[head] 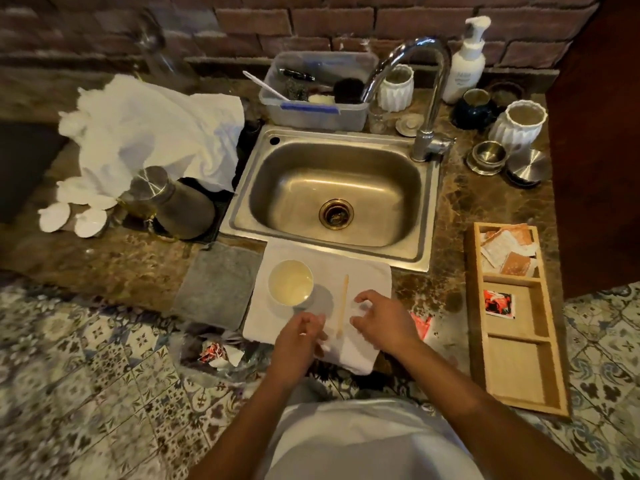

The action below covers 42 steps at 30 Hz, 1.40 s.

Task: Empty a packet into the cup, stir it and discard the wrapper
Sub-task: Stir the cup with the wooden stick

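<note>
A white cup (pixel 291 283) holding pale liquid stands on the left part of a folded white towel (pixel 363 275), which lies on the brown stone counter (pixel 138 258) just in front of a steel sink (pixel 332 188). A wooden stir stick (pixel 343 304) lies on the towel to the right of the cup, apart from it. The left hand (pixel 299 344) and right hand (pixel 381 318) hover over the towel's near edge on either side of the stick, fingers curled; whether they hold anything is too blurred to tell. A red wrapper (pixel 420 325) lies beside the right hand. At far right, a wooden tray (pixel 554 341) holds packets (pixel 509 251) in its far compartment and one red packet (pixel 498 304) in the middle one.
</note>
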{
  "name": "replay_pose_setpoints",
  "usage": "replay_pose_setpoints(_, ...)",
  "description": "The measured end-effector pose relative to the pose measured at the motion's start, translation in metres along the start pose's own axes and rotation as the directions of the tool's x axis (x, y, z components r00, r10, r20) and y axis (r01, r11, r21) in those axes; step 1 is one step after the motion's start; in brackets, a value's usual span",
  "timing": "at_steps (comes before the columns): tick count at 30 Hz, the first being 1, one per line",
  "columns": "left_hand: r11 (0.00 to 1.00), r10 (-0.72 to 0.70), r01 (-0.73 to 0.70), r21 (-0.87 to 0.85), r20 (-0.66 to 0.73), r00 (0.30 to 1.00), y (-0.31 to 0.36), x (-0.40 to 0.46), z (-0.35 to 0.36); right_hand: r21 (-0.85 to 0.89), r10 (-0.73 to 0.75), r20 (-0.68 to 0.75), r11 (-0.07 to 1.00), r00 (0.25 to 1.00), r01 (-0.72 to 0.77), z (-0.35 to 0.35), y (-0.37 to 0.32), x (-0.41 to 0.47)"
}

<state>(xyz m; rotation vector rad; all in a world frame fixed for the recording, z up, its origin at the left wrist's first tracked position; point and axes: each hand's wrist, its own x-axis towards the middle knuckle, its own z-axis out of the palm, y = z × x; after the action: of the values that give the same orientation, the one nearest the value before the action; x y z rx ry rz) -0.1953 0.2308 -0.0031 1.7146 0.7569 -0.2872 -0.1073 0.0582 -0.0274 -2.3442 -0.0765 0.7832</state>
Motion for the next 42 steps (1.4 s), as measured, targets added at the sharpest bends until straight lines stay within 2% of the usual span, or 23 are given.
replay_pose_setpoints(4, 0.996, -0.015, 0.003, -0.093, -0.13, 0.991, 0.0, -0.003, -0.025, -0.222, -0.061, 0.06, 0.972, 0.996, 0.073, 0.015, -0.019, 0.007)
replay_pose_setpoints(8, 0.999, 0.024, -0.032, -0.037, -0.194, 0.981, 0.009, 0.003, -0.044, -0.351, -0.064, 0.107, 0.931, 0.992, 0.098, 0.023, -0.027, 0.01)
replay_pose_setpoints(15, 0.994, 0.111, -0.112, 0.009, -0.201, 0.973, 0.016, 0.02, -0.059, -0.414, -0.041, 0.17, 0.904, 0.985, 0.109, 0.032, -0.03, 0.008)
replay_pose_setpoints(26, 0.991, 0.13, -0.13, 0.012, -0.177, 0.975, 0.013, 0.026, -0.061, -0.463, -0.022, 0.211, 0.878, 0.977, 0.12, 0.034, -0.028, 0.005)
replay_pose_setpoints(31, 0.988, 0.155, -0.147, 0.056, -0.163, 0.974, 0.011, 0.027, -0.065, -0.537, -0.041, 0.244, 0.826, 0.969, 0.17, 0.034, -0.031, 0.008)
replay_pose_setpoints(42, 0.991, 0.135, -0.137, 0.001, -0.162, 0.978, 0.009, 0.029, -0.065, -0.564, -0.056, 0.228, 0.806, 0.972, 0.179, 0.029, -0.026, 0.01)
